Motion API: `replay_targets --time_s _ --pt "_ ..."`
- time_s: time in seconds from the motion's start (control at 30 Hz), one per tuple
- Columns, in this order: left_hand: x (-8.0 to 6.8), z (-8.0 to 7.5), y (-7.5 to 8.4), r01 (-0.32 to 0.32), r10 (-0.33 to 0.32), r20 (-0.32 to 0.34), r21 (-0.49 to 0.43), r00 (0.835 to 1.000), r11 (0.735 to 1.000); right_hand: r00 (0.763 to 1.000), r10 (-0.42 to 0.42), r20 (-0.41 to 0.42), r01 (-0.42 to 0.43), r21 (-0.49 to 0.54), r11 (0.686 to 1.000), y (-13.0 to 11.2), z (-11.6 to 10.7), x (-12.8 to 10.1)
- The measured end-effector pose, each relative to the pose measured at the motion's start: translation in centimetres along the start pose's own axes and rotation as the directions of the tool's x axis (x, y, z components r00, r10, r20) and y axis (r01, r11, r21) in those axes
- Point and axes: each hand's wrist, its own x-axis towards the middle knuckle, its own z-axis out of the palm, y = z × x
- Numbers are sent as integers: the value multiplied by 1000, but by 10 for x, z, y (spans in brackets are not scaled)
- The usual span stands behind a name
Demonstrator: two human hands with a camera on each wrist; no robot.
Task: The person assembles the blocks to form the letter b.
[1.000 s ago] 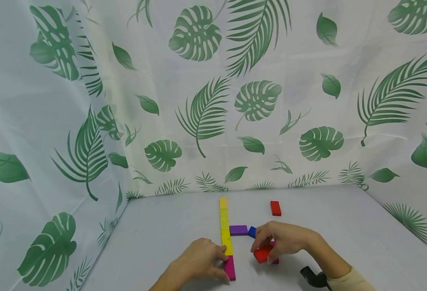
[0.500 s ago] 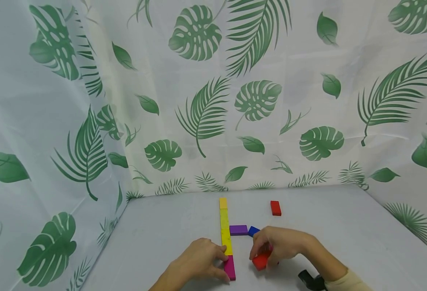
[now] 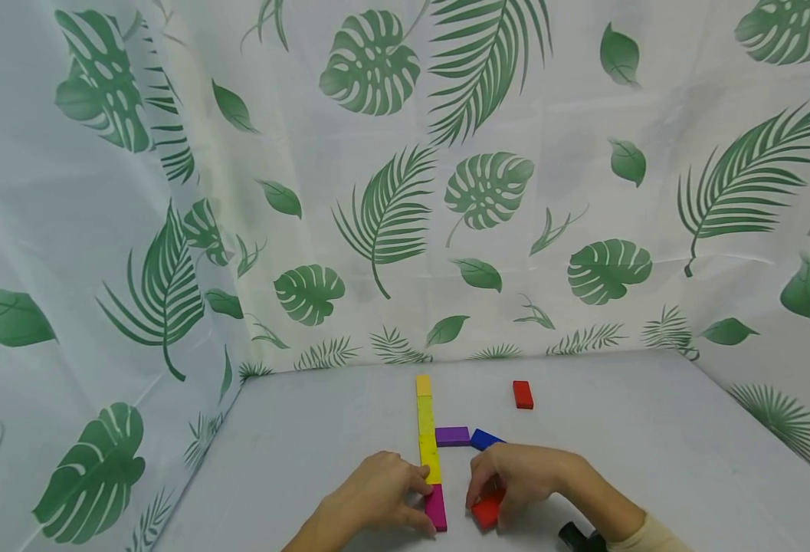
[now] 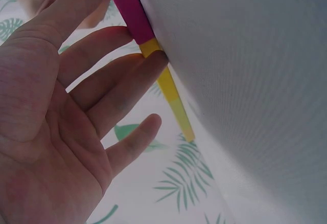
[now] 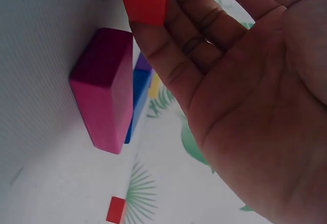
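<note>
Magenta block (image 3: 435,508) lies on the bench (image 3: 294,437) as the six-o'clock end of a straight row, and the left hand (image 3: 380,494) reaches it from eight o'clock. Its grip is closed on this block, thumb by the near end and fingertips by the join with the yellow block (image 3: 430,458). Toward twelve o'clock the row goes on with a lime block (image 3: 425,414) and an orange block (image 3: 423,385). A purple block (image 3: 452,437) points from the row to three o'clock; past its end a blue block (image 3: 485,439) slants toward four, partly hidden by the right hand (image 3: 525,475). That hand's grip is clamped on the red block (image 3: 487,509), which sits askew at three o'clock from the row's near end, apart from it; whether it touches the bench I cannot tell. A far red block (image 3: 523,395) lies toward one o'clock. In the right wrist view, a second magenta block (image 5: 104,93) lies at seven o'clock from the held one, with the blue behind it. A dark object (image 3: 577,537) lies near the sleeve (image 3: 653,534), and a leaf-patterned curtain (image 3: 377,322) hangs at twelve o'clock.
</note>
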Motion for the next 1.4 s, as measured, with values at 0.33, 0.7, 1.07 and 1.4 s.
replay_targets --time_s 0.33,0.7,1.07,1.4 --pt "1 0 0 -8 8 -3 -6 1000 1000 1000 -14 14 13 38 999 1 3 2" --pt "-1 -1 0 -12 12 -10 3 1000 1000 1000 20 9 -21 81 996 0 3 1" --pt "-1 -2 0 -29 29 -19 9 999 1000 998 52 17 -53 71 996 -1 1 -2" --pt "0 0 0 0 0 -2 -12 1000 1000 994 106 11 -107 67 992 -4 0 -4"
